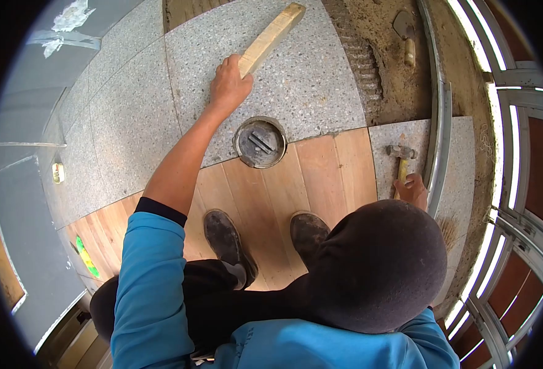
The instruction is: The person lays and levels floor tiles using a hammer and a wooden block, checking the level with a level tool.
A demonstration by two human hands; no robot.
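Over speckled tiles [308,80], left fingers [233,60] close round a wooden block [273,38], right fingers [414,179] round a hammer [402,168].

"What was recorded of the upper garment?"

"A blue top [296,344] with small dark marks on its front; its left sleeve [151,264] was creased and ended in a black band [161,210]."

"And the legwear?"

"Dark trousers [376,264] were noted, brownish over the right knee and dull in finish."

"Footwear?"

"Dark shoes [221,234] with rounded toes, scuffed and dusty; a grey sock [236,272] showed above the left one."
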